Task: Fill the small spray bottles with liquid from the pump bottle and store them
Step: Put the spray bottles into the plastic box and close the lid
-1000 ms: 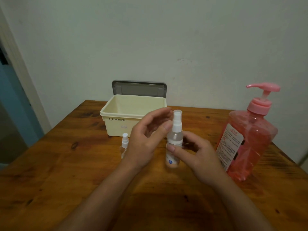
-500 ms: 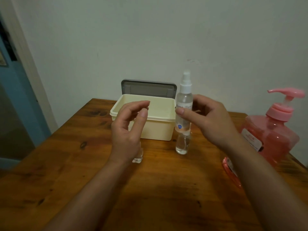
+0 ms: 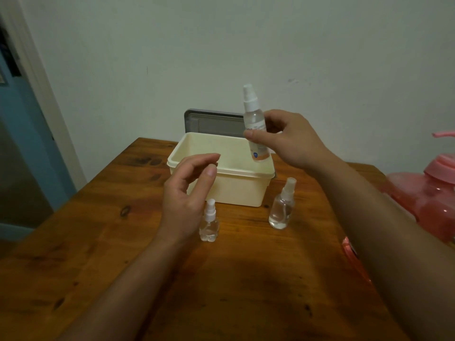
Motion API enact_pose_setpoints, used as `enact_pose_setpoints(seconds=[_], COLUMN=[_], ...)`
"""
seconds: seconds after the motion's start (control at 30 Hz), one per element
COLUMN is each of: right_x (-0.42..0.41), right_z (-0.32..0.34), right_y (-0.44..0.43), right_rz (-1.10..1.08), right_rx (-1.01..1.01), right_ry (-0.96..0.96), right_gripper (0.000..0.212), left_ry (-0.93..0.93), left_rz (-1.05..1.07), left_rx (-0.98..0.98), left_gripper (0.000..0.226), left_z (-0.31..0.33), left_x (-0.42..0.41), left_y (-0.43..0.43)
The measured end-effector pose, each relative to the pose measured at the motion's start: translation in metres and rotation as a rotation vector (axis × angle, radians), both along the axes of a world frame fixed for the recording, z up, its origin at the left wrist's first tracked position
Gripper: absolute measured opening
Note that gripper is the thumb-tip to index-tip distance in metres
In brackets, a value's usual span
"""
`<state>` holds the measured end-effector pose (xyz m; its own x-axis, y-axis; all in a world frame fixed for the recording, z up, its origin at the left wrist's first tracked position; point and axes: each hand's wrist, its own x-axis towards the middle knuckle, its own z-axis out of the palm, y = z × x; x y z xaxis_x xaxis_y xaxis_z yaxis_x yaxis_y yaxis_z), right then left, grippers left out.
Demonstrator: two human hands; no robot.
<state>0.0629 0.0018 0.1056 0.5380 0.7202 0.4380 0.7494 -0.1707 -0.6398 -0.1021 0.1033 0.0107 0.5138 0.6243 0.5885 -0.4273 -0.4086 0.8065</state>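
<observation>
Head view: we are holding the tall spray bottle point(image 3: 253, 119) in the right grip point(image 3: 288, 141), thumb and fingers pinching it around its middle. It is hanging in the air over the far right corner of the open cream box point(image 3: 236, 190), white nozzle up, its top tilting slightly to the left. We are not able to read its fill level.

The left grip point(image 3: 187, 200) is hovering in front of the box's near wall, fingers spread and loosely curved, holding nothing. The smallest spray bottle point(image 3: 209, 225) is standing upright on the wooden worktop point(image 3: 221, 279), just beside that wrist. A mid-sized spray bottle point(image 3: 282, 207) is standing upright near the box's front right corner, apart from it.

The grey lid point(image 3: 211, 124) is standing up behind the box. The pink pump bottle point(image 3: 428, 195) is sitting at the right edge, partly cut off by the frame and partly hidden behind our right forearm.
</observation>
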Motion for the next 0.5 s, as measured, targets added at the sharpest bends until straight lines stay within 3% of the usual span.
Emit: enact_pose_setpoints(seconds=[0.23,0.5], right_x=[0.02,0.038], right_z=[-0.004,-0.016], right_y=[0.034,0.072], right_rz=[-0.016,-0.029], right_rx=[-0.216,-0.551], right_ry=[-0.095,-0.245], right_gripper=[0.032,0.032], left_ry=[0.031,0.111], left_rz=[-0.082,-0.134], left_rx=[-0.097,-0.142], left_gripper=[0.022,0.037], left_z=[-0.003,-0.017], left_x=[0.005,0.011], left_y=[0.008,0.012])
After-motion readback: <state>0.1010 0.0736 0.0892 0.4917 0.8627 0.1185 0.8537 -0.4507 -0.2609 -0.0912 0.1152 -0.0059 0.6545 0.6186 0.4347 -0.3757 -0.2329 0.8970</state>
